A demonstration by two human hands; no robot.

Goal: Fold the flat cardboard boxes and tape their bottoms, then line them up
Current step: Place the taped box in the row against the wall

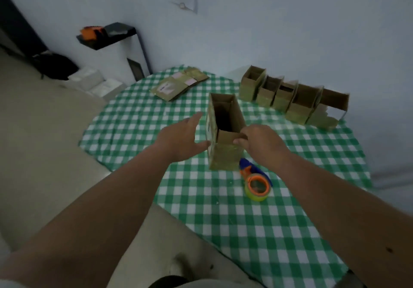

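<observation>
An erected cardboard box (224, 153) stands upright in the middle of the table, its top open. My right hand (260, 144) pinches the near top flap at the box's right corner. My left hand (181, 139) is spread open against the box's left side, thumb at the near edge. A tape dispenser (256, 179) with orange, blue and yellow parts lies on the cloth just in front of the box. Several folded boxes (290, 99) stand in a row at the back right. A stack of flat boxes (178, 84) lies at the back left.
The round table wears a green and white checked cloth (257, 225). The white wall runs close behind the row of boxes. A black shelf (109, 35) with an orange object stands off the table at the left, with white cartons on the floor.
</observation>
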